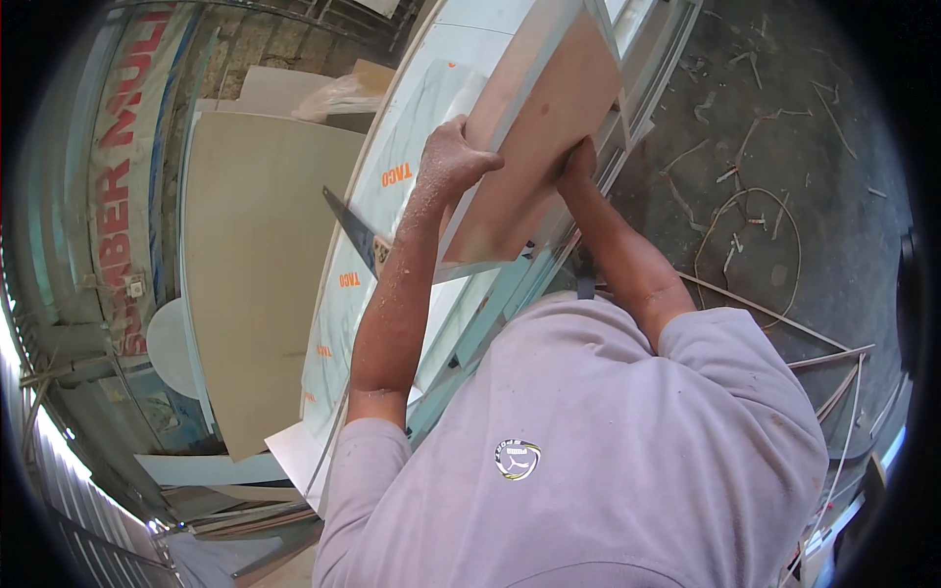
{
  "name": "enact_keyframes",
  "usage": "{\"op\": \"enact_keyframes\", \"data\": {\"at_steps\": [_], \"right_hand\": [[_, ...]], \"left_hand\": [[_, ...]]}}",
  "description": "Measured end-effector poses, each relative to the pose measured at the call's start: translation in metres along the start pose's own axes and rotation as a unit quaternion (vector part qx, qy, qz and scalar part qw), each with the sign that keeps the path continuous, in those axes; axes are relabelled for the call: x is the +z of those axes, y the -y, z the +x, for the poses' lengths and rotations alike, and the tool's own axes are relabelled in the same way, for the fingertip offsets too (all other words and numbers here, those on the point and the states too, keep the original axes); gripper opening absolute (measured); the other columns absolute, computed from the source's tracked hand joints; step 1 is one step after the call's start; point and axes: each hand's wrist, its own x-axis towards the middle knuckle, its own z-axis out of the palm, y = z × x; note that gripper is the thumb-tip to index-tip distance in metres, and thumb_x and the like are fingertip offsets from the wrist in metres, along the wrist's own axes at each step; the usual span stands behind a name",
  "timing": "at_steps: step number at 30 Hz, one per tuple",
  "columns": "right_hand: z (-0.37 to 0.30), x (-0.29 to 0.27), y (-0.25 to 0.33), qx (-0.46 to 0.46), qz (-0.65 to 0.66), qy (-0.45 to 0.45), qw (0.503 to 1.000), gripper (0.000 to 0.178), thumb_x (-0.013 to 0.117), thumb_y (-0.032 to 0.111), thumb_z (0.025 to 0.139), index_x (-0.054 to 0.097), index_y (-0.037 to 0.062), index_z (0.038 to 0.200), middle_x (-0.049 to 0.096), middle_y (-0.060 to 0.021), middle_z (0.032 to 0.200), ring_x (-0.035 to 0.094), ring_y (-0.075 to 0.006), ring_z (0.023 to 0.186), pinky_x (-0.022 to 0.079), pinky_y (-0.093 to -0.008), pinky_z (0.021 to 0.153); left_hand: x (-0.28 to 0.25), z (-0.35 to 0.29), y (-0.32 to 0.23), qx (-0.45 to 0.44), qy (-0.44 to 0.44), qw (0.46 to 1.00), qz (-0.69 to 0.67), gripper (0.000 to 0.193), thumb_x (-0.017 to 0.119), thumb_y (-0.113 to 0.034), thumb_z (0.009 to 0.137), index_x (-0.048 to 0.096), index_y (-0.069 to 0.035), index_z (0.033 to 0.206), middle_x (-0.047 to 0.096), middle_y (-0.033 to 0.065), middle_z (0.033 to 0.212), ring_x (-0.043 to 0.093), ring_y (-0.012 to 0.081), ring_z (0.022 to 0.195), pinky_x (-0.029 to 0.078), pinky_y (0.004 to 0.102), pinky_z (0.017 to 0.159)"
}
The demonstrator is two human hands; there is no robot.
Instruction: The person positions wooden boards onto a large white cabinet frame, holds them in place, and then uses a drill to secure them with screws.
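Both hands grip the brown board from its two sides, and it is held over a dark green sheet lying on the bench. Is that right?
Not quite. The head view shows the left hand and right hand gripping the brown board from its two sides, but the sheet under it is white and glossy with small orange marks, not dark green.

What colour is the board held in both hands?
Light reddish-brown board, seen in the head view.

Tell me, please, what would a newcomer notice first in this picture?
At the top centre, the left hand and the right hand grip a brown board by its two sides. It sits over a long white sheet with orange print. On the right, thin strips and offcuts litter the grey floor.
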Motion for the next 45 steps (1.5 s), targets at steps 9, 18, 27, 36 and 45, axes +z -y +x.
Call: {"op": "enact_keyframes", "data": {"at_steps": [9,18,27,36,45], "right_hand": [[-0.017,0.001,0.003,0.049,0.047,-0.037,0.997,0.054,0.049,0.037,0.099,0.055,-0.0041,0.134,0.06,-0.0131,0.133,0.059,-0.0282,0.118,0.043,-0.0382,0.101],[-0.037,0.003,0.009,0.04,-0.14,-0.066,0.987,0.06,0.063,0.034,0.091,0.054,-0.0076,0.133,0.061,-0.0168,0.128,0.059,-0.0293,0.116,0.046,-0.0417,0.097],[-0.067,0.015,0.012,0.084,0.054,-0.042,0.994,0.065,0.06,0.037,0.09,0.049,-0.0024,0.141,0.049,-0.0187,0.143,0.048,-0.0325,0.128,0.034,-0.0446,0.11],[-0.097,0.025,0.054,0.114,0.003,-0.12,0.986,0.075,0.068,0.04,0.084,0.047,-0.003,0.142,0.05,-0.0171,0.143,0.048,-0.0314,0.13,0.033,-0.0443,0.11],[-0.056,0.009,0.033,0.023,-0.181,-0.088,0.979,0.063,0.069,0.037,0.08,0.061,-0.0073,0.124,0.061,-0.022,0.128,0.06,-0.0378,0.116,0.045,-0.0482,0.098]], "left_hand": [[0.0,-0.009,0.005,-0.03,-0.011,0.999,-0.03,0.054,0.077,-0.019,0.054,0.068,0.003,0.103,0.073,0.0172,0.091,0.072,0.0263,0.084,0.056,0.0347,0.081],[0.0,-0.009,0.02,-0.031,-0.013,0.999,-0.033,0.055,0.078,-0.019,0.053,0.068,0.004,0.102,0.072,0.0194,0.092,0.071,0.0287,0.086,0.055,0.0366,0.082],[-0.007,-0.007,0.027,-0.013,0.022,0.997,-0.069,0.055,0.079,-0.014,0.055,0.065,0.007,0.104,0.072,0.0187,0.094,0.07,0.0273,0.086,0.055,0.0357,0.083],[-0.007,0.009,-0.015,-0.028,0.1,0.99,-0.094,0.065,0.078,-0.006,0.06,0.058,0.006,0.121,0.068,0.0165,0.108,0.066,0.025,0.097,0.051,0.0365,0.094],[-0.007,0.023,-0.018,0.003,0.139,0.982,-0.131,0.064,0.076,-0.006,0.061,0.057,0.005,0.121,0.068,0.015,0.107,0.066,0.024,0.099,0.05,0.0357,0.096]]}}
